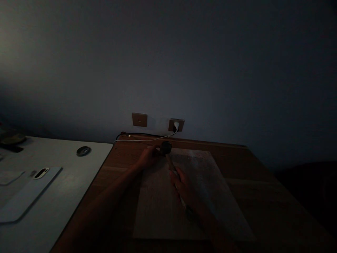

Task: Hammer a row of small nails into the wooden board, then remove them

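Wooden desk [263, 182]: brown, set against a dim wall; a white table [65, 196] adjoins it on the left.

Board [163, 207]: pale rectangular panel lying flat on the desk, both forearms over it.

Hammer [168, 154]: dark head at the board's far edge, handle running back toward the person.

Right hand [184, 189]: wrapped closed around the handle, low on the shaft and well back from the head.

Left hand [149, 157]: at the far edge of the board, fingers just beside the hammer head; the gloom hides whether it pinches something small or merely rests there.

Charger cable [147, 140]: white, running from a wall socket [176, 124] along the desk's back edge.

Risk, as judged: the left fingers sit so near the head that a stroke could land on them, and poor light makes a misaimed blow likelier.
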Motion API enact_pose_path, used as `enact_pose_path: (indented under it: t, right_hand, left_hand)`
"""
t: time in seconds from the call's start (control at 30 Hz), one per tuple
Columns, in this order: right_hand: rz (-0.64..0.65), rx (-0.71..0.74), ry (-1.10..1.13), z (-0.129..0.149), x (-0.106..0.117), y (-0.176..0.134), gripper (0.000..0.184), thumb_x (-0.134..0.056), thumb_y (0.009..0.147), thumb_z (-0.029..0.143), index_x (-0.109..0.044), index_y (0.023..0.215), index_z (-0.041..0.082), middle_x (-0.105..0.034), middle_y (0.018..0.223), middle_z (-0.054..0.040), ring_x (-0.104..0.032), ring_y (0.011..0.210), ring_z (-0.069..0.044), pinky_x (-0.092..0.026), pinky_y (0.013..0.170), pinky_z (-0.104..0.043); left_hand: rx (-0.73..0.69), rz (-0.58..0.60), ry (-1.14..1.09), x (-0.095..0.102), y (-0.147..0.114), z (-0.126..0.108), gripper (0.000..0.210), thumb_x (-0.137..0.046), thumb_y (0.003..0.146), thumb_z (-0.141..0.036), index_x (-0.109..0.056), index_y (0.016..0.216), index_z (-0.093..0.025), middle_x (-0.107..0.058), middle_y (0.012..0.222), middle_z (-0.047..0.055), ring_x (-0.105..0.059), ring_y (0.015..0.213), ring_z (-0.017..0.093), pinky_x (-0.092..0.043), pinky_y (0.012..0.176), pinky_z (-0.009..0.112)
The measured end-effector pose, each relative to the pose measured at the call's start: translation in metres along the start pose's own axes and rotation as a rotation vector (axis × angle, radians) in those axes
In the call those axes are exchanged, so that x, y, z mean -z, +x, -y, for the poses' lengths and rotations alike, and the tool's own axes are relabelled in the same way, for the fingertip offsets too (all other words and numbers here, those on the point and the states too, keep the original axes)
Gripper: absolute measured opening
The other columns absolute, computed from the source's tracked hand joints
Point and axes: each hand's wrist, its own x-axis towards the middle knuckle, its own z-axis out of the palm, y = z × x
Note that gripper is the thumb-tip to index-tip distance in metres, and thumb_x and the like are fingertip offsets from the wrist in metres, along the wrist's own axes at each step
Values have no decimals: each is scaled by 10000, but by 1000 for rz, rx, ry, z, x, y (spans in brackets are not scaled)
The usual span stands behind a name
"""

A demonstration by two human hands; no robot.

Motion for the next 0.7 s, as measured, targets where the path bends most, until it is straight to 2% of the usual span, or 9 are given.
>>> enact_pose_path:
  t: [0.13,0.27,0.37,0.43,0.5,0.63,0.7]
  right_hand:
    - [21,-50,71,5,9,-10,433,-577,865,598,-573,1065,214,-465,611,96,-391,375,-67,-316,316,-188]
    - [-72,-117,362,-2,14,-31,572,-709,716,632,-556,1102,239,-494,617,98,-383,354,-78,-330,314,-221]
    - [-181,-160,470,-13,20,-48,483,-724,676,636,-567,898,237,-491,562,72,-466,423,-114,-413,403,-250]
    - [-263,-246,410,-21,26,-57,435,-675,726,649,-544,765,236,-528,574,30,-525,492,-143,-454,466,-274]
    - [-341,-321,309,-27,30,-63,442,-651,758,670,-556,737,239,-567,613,4,-579,566,-178,-474,502,-292]
    - [-407,-263,153,-31,23,-65,531,-728,682,725,-652,897,245,-698,866,-43,-682,890,-258,-550,661,-312]
    - [-382,-216,114,-32,14,-63,615,-732,671,747,-665,1010,238,-722,994,-64,-683,1010,-273,-566,763,-321]
  left_hand:
    - [-36,21,-15,1,0,-1,425,-681,750,-108,-676,1169,-178,-772,930,28,-715,809,179,-532,741,253]
    - [-24,20,-8,1,-1,0,360,-673,775,-122,-677,1129,-182,-772,961,37,-718,841,175,-540,771,257]
    - [-29,29,7,1,-1,-1,337,-669,782,-135,-676,1116,-182,-771,948,38,-717,840,174,-544,780,263]
    - [-30,38,9,1,0,-3,327,-663,784,-144,-681,1108,-176,-771,935,40,-719,830,176,-547,774,264]
    - [-35,40,14,2,1,-4,313,-659,788,-164,-689,1100,-176,-771,941,44,-721,836,178,-551,783,267]
    - [-22,25,46,2,0,-5,291,-660,792,-197,-709,1079,-185,-773,980,53,-722,870,191,-557,795,278]
    - [-14,26,61,0,0,-5,287,-666,796,-208,-712,1078,-184,-774,994,61,-723,894,204,-558,817,291]
